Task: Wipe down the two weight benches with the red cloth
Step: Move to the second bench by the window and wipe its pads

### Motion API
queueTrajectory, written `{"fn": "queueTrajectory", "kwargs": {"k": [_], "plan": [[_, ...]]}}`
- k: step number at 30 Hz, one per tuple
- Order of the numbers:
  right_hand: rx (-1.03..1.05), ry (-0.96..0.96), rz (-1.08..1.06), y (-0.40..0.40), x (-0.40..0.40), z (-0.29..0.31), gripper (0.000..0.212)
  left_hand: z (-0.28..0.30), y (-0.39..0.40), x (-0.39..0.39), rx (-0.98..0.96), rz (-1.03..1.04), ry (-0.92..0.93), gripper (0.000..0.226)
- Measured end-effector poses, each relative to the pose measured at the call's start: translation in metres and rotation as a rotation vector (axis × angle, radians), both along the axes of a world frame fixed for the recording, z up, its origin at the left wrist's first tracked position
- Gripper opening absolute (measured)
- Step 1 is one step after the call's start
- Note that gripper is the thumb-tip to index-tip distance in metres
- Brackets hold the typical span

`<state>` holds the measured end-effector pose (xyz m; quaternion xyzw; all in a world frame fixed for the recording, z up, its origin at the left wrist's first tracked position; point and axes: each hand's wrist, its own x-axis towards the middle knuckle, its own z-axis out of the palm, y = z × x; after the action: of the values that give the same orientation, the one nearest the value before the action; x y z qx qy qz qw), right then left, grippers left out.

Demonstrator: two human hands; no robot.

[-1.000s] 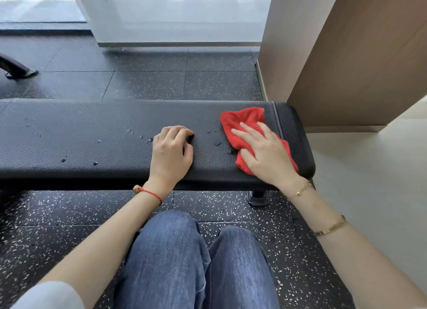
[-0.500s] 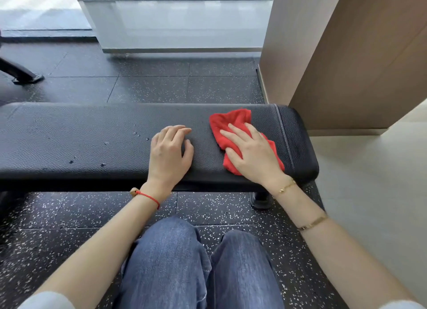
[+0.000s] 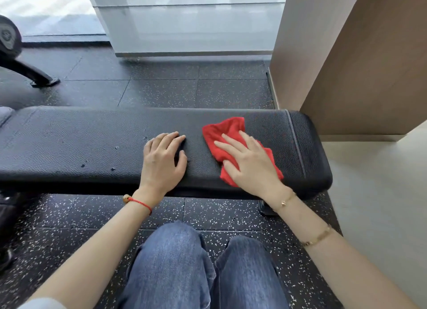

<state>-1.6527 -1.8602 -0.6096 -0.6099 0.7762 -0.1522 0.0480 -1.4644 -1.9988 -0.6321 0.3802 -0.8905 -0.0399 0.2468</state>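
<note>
A black padded weight bench (image 3: 80, 142) runs across the view in front of my knees. The red cloth (image 3: 227, 129) lies bunched on its right part, and my right hand (image 3: 250, 162) presses flat on it with fingers spread. My left hand (image 3: 163, 161) rests palm down on the bench pad just left of the cloth, fingers relaxed. A few water droplets (image 3: 113, 169) dot the pad to the left of my left hand. A second bench is not clearly in view.
A brown wall panel (image 3: 360, 61) stands close behind the bench's right end. A black machine leg (image 3: 34, 76) and a round black machine part (image 3: 8, 38) sit at the far left on the speckled rubber floor (image 3: 161, 91). Pale flooring (image 3: 381, 193) lies to the right.
My right hand has slid the red cloth leftward along the bench, over the spot where droplets lay. My left hand stays planted on the pad. The head view has shifted slightly.
</note>
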Motion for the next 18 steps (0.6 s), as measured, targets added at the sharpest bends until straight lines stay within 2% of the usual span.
{"fn": "queueTrajectory", "kwargs": {"k": [3,7,10,14,18], "plan": [[0.019,0.04,-0.126,0.007,-0.039,-0.002,0.052,-0.001,0.0,-0.001,-0.006,0.015,0.013,0.041],[0.03,0.009,-0.325,-0.039,-0.054,0.006,0.052,0.0,0.002,-0.003,-0.002,0.03,0.011,0.04],[0.042,-0.01,-0.189,-0.061,-0.017,0.007,0.053,-0.001,0.002,-0.003,-0.006,0.033,0.023,0.04],[0.006,0.029,-0.001,-0.03,0.021,0.0,0.053,0.0,0.001,-0.003,-0.016,0.017,0.034,0.04],[-0.013,0.031,-0.113,0.005,-0.017,-0.002,0.053,-0.001,0.0,-0.001,-0.009,0.005,0.029,0.041]]}}
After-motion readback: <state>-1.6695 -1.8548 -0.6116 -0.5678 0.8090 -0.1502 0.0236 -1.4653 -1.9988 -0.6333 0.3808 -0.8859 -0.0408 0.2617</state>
